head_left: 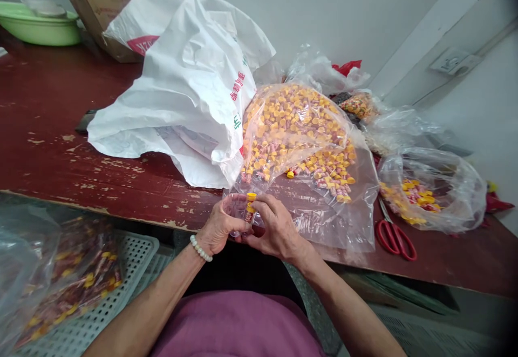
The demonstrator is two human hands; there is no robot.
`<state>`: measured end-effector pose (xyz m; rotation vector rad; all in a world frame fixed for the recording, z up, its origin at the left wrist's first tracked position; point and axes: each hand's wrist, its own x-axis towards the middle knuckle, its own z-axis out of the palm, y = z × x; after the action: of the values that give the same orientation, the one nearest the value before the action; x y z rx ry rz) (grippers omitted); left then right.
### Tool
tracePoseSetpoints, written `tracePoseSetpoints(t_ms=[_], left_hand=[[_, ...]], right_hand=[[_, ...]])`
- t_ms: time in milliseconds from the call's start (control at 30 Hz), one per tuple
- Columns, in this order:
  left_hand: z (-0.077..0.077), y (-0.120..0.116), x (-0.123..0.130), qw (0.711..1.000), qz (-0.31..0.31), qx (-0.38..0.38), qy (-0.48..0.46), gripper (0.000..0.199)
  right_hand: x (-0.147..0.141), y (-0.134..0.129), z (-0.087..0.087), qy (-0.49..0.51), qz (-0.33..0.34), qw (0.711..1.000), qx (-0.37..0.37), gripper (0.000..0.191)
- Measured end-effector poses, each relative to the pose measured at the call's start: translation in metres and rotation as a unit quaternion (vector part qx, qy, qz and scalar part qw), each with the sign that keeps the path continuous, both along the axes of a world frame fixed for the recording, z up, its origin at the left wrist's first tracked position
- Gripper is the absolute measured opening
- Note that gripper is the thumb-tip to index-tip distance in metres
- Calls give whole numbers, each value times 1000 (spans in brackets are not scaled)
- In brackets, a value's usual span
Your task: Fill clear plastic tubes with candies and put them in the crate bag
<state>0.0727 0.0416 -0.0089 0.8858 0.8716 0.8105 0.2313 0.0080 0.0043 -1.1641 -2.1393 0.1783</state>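
Near the table's front edge, my left hand (224, 226) is closed round a small red tube with a yellow cap (250, 211) and some clear plastic; a bead bracelet is on its wrist. My right hand (276, 224) has its thumb and fingers bent in against the same tube from the right, closed on it. A second yellow cap shows at the tube's top. Just beyond both hands, a large clear bag (299, 125) of small yellow-capped red tubes lies open, its plastic spread over the table up to my fingers.
Left of the clear bag stands a white sack (182, 81). Red scissors (394, 238) and a smaller clear bag (465, 195) lie right. A green basin (40, 30) and carton (95, 6) are back left. Filled bags rest on a white crate (135, 254) below left.
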Motion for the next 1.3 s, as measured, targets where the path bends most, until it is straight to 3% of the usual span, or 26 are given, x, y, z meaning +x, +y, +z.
tracePoseSetpoints(t_ms=[67,133,200,267,333,467,567,667,767,867,933,1000,1100,1200,1300], left_hand=[[-1,2,-3,1000,19,5,3,62],[-1,3,-7,999,34,4,7,63],[0,3,-11,999,44,10,13,65],[0,2,-14,998,49,34,27,66],[0,0,-14,996,46,68,45,65],[-3,-2,-10,984,42,161,71,58],[-7,-1,-5,976,39,197,81,56],[-9,2,-1,979,30,186,81,56],[-8,3,3,982,14,173,76,55],[-5,2,7,969,-11,222,110,52],[-3,2,8,954,-28,269,134,53],[-2,1,8,945,-38,295,139,54],[-2,2,6,947,-39,289,135,54],[-3,2,4,951,-32,275,137,54],[-1,0,5,964,-32,227,135,55]], right_hand=[[10,8,4,22,34,998,-51,53],[27,23,3,22,2,996,-83,52],[48,44,-5,-11,-135,987,-84,37],[68,69,-18,-61,-304,948,-71,22],[82,91,-30,-74,-375,922,-68,19],[93,113,-40,-57,-392,915,-75,18],[94,103,-34,-31,-399,913,-72,18],[86,70,-16,44,-358,929,-86,24],[64,31,10,163,-212,958,-107,25],[38,6,34,120,-64,987,-82,19],[25,1,43,49,-3,997,-62,23],[20,1,47,17,21,998,-55,30],[21,5,45,42,-2,997,-60,37],[24,7,36,39,-13,998,-51,31],[21,5,23,9,-10,999,-30,43]])
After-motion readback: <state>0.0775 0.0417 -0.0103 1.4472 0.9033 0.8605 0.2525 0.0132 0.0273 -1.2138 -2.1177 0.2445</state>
